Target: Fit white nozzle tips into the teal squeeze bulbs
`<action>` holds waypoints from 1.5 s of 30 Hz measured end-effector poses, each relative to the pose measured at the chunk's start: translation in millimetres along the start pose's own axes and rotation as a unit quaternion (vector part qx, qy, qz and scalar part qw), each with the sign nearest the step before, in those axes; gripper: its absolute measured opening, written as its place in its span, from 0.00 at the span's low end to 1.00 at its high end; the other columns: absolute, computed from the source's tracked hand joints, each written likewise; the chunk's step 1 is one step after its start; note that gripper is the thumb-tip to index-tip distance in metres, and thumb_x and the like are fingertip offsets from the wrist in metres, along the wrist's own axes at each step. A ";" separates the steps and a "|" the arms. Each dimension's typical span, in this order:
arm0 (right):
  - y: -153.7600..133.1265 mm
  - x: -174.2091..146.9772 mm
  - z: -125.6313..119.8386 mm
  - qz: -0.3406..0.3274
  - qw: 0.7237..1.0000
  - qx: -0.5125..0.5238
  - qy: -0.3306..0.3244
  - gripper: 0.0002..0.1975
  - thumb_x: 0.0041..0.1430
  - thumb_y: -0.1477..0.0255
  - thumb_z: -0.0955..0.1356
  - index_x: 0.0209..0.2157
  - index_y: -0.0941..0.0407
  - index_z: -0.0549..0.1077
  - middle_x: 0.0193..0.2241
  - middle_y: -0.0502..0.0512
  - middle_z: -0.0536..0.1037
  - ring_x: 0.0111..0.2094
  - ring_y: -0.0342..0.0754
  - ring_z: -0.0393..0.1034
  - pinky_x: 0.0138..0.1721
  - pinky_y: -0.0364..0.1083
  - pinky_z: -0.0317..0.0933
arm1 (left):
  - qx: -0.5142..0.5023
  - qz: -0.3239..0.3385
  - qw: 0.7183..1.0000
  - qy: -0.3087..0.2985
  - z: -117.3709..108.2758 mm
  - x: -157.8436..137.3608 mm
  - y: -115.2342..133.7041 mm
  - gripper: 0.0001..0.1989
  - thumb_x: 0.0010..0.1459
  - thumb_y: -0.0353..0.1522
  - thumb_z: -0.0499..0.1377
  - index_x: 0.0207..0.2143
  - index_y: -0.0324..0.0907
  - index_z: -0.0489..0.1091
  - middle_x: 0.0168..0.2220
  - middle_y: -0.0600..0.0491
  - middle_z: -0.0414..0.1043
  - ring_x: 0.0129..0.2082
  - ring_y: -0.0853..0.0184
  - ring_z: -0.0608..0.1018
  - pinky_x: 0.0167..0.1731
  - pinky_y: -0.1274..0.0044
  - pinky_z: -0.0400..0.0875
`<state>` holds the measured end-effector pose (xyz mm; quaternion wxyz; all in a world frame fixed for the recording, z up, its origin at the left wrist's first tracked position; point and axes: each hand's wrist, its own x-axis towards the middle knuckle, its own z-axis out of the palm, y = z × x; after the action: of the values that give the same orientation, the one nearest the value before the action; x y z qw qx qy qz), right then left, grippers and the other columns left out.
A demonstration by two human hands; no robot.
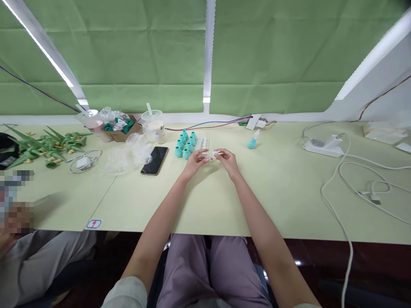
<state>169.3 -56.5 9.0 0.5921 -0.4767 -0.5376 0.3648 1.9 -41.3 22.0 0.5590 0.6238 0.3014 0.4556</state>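
Observation:
Over the table's middle my two hands are close together. My right hand (pixel 227 161) is closed in a pinch on a small white piece (pixel 216 152). The fingers of my left hand (pixel 196 161) are pressed together beside it; whatever they hold is too small to make out. Just beyond the hands, small white, pointed pieces (pixel 204 143) stand in rows, partly hidden by the fingers. Left of these rows, several teal rubber bulbs (pixel 186 153) stand upright with open necks. Farther right lies one teal bulb with a white tip (pixel 252 142) attached.
A black phone (pixel 154 161), plastic bags (pixel 128 154) and a drink cup (pixel 156 128) are on the left. Beyond them are a cardboard box (pixel 123 135), green plastic pieces (pixel 51 145) and a neighbouring person's hand (pixel 17 218). A power strip (pixel 324 147) and white cables (pixel 340 171) occupy the right.

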 end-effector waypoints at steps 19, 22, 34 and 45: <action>-6.1 -6.1 4.8 0.031 0.999 0.015 -0.021 0.15 0.43 0.62 0.72 0.33 0.56 0.77 0.28 0.51 0.76 0.23 0.41 0.68 0.30 0.42 0.63 | 0.055 0.010 0.993 0.104 0.1 3.3 -14.3 0.18 0.41 0.38 0.67 0.33 0.35 0.75 0.33 0.46 0.76 0.30 0.68 0.74 0.33 0.75 0.68; -2.6 -6.2 5.8 0.050 0.998 0.016 -0.019 0.17 0.41 0.61 0.73 0.32 0.56 0.77 0.27 0.51 0.77 0.22 0.41 0.68 0.28 0.43 0.63 | 0.096 0.013 0.988 0.122 2.0 1.9 -17.0 0.17 0.42 0.38 0.66 0.33 0.35 0.76 0.30 0.47 0.75 0.26 0.70 0.72 0.29 0.76 0.66; -7.3 -11.8 8.2 0.127 0.988 0.089 0.024 0.16 0.37 0.63 0.74 0.28 0.58 0.77 0.34 0.55 0.78 0.13 0.32 0.52 0.12 0.39 0.45 | 0.097 0.029 0.984 0.147 12.6 -1.6 -15.4 0.16 0.43 0.39 0.66 0.33 0.36 0.76 0.31 0.48 0.76 0.25 0.72 0.70 0.28 0.77 0.64; -3.4 -12.6 5.5 0.167 0.986 0.001 0.009 0.21 0.34 0.61 0.74 0.31 0.60 0.78 0.30 0.57 0.79 0.19 0.38 0.61 0.12 0.38 0.45 | 0.265 0.073 0.954 0.119 7.4 -3.0 -18.3 0.09 0.48 0.34 0.63 0.33 0.39 0.76 0.29 0.51 0.76 0.22 0.72 0.68 0.27 0.78 0.63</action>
<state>161.6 -68.5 8.5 0.5283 -0.5624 -0.4447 0.4548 9.7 -43.6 3.8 0.2986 0.7111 0.4293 0.4699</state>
